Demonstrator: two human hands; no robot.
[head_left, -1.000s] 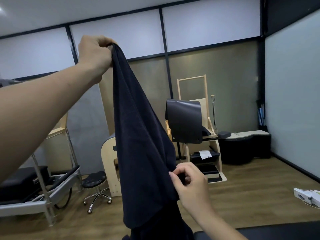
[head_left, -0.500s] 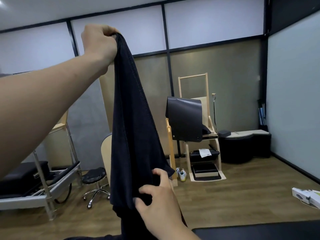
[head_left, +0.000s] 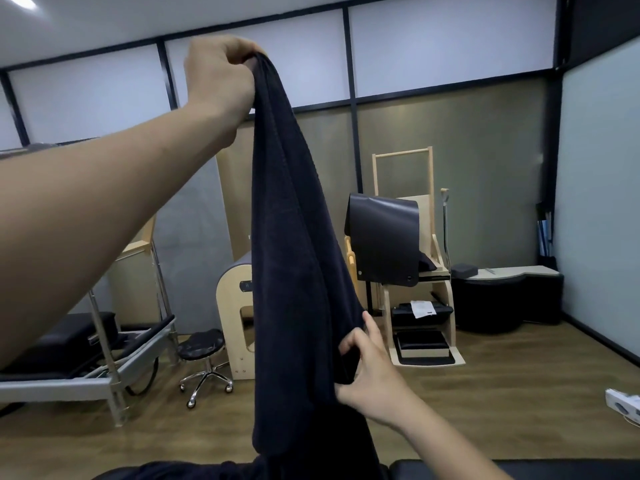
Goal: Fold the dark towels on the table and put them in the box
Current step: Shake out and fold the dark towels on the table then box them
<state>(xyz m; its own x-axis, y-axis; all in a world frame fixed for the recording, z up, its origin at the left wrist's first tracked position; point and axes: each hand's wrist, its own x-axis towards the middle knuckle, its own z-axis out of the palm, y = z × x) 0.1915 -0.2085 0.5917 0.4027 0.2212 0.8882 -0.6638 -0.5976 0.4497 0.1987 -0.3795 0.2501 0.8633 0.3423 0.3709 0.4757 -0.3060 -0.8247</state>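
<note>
Holding what, that left hand up there? the first is asking.

It is holding the dark towel, the second is answering. The arm is reaching up and forward, and the grip is closing tight round a bunched top corner, with the cloth coming out from under the curled fingers.

And how is the towel looking?

It is hanging lengthwise in the air in front of the person, well above the floor. It is very dark, navy or black, and is showing a soft, slightly ribbed pile. It is starting narrow at the top and spreading wider on the way down, falling in long upright folds. One hem is ending low in view, and more dark cloth is running on past the bottom edge.

What is the right hand doing?

It is gripping the towel's right edge low down, with thumb and fingers curling round a fold of it.

Anything further right?

The black tabletop is showing along the bottom edge.
</note>
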